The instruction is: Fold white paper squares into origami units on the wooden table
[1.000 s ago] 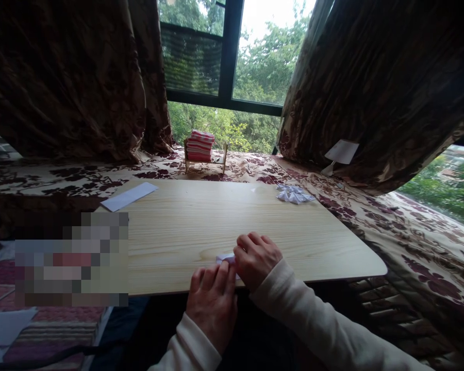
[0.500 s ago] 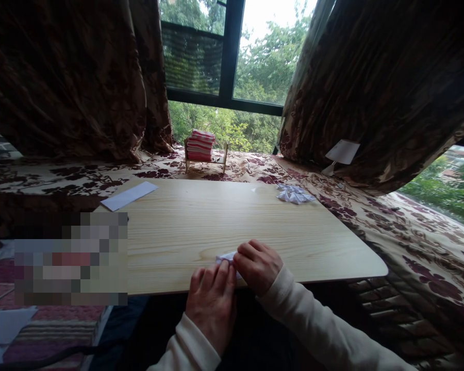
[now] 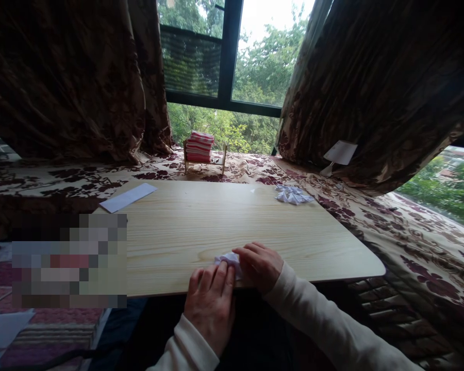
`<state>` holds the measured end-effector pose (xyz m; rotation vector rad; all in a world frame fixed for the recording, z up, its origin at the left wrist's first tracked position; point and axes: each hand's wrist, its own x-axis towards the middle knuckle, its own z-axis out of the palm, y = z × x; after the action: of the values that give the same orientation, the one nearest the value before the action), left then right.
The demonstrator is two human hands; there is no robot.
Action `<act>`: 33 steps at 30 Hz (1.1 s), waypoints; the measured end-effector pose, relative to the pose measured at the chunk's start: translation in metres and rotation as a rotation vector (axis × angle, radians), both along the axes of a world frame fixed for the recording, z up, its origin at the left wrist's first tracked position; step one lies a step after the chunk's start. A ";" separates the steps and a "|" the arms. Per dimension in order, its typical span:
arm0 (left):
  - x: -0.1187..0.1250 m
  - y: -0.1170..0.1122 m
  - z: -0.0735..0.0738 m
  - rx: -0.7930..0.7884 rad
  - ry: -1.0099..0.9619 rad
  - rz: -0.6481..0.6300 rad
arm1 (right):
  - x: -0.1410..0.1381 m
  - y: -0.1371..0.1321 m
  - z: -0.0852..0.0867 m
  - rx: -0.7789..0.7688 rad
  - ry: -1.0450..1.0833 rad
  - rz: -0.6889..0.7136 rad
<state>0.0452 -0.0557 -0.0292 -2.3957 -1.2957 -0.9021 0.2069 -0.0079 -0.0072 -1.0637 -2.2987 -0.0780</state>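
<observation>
A small piece of folded white paper [image 3: 232, 259] lies on the wooden tabletop by its near edge. The fingertips of my left hand [image 3: 211, 304] press on its near side, fingers close together. From the right, my right hand [image 3: 261, 265] bends over the paper, its index fingertip at the upper right edge; the thumb is hidden. Both hands are closed about the paper, covering part of it, so its exact fold cannot be made out.
Several folded white paper pieces [image 3: 294, 195] lie at the table's far right corner. A white paper strip [image 3: 128, 198] rests at the far left. Behind the table [image 3: 201, 221] stand a small rack [image 3: 218, 162] with striped cloths [image 3: 200, 147] and a white lamp [image 3: 341, 152].
My right hand's fingers have loosened and straightened a little, so more of the folded paper shows. The left hand stays nearly in place on it.
</observation>
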 end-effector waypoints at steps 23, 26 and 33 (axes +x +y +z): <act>0.001 -0.001 0.002 -0.003 0.005 0.019 | 0.004 0.008 0.002 0.024 -0.102 0.062; 0.001 -0.001 0.003 -0.001 0.011 0.010 | 0.003 0.007 0.003 0.117 -0.227 0.046; 0.001 -0.001 0.001 -0.002 0.008 0.011 | 0.006 0.009 0.002 0.108 -0.192 0.068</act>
<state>0.0459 -0.0564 -0.0282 -2.3887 -1.3067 -0.8870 0.2131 0.0011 -0.0054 -0.9587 -2.4682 -0.2850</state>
